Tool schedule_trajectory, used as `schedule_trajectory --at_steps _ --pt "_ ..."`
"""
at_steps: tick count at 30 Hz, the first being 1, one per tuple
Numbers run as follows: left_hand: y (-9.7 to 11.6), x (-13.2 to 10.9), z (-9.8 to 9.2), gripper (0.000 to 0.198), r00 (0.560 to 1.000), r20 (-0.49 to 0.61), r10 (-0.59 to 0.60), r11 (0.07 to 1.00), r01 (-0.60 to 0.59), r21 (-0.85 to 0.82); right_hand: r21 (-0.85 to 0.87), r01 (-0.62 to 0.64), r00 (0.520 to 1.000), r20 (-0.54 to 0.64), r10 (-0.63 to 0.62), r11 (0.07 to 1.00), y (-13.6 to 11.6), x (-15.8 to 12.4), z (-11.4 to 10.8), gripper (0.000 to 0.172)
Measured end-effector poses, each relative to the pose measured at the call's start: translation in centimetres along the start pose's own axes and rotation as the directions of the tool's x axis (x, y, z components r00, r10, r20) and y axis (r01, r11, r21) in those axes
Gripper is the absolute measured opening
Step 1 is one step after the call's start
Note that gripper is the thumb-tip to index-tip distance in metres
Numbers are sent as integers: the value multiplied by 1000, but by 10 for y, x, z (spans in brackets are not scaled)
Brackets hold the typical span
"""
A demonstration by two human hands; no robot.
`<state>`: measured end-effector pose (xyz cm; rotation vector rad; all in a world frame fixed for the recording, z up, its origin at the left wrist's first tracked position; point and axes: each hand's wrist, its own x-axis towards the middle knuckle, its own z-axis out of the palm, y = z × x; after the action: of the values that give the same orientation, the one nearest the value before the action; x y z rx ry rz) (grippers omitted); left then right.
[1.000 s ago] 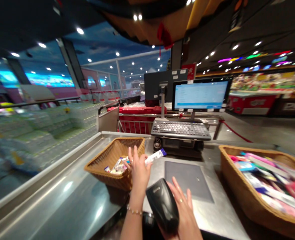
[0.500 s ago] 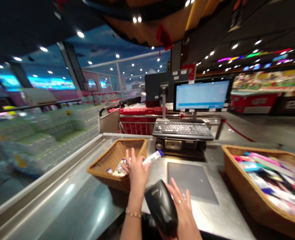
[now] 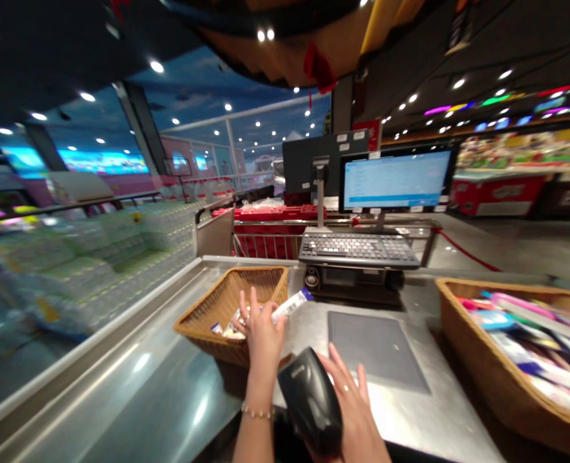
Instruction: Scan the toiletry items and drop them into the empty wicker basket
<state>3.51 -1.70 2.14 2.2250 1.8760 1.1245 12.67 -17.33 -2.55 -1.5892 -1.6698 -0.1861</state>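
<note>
My left hand [image 3: 262,334] pinches a white tube-shaped packet with a blue end [image 3: 292,303], holding it over the right rim of a small wicker basket [image 3: 202,318] that has several small packets in it. My right hand [image 3: 357,411] grips a black handheld barcode scanner [image 3: 310,400] low in front of me, fingers partly spread, just short of the dark flat scan plate [image 3: 376,347] set in the steel checkout counter [image 3: 135,386].
A till keyboard [image 3: 358,247] and lit monitor [image 3: 395,180] stand behind the plate. A large wicker basket [image 3: 478,366] full of colourful packets sits at the right. Red shopping trolleys [image 3: 266,231] and stacked bottled water [image 3: 87,257] lie beyond the counter.
My left hand has carried the white packet slightly left and lower, closer to the small basket. The view has shifted a little; the right hand and scanner stay about where they were.
</note>
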Motion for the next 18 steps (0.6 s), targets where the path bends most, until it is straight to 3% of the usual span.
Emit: schedule_trajectory --at_steps 5,18 --pt "-4 1 -5 10 1000 5 -21 1000 21 -7 18 25 999 -28 -25 1000 -2 0 5 58" --pt "-13 3 -10 14 999 -22 -30 999 31 16 -50 33 995 -97 -38 998 -5 3 18 44"
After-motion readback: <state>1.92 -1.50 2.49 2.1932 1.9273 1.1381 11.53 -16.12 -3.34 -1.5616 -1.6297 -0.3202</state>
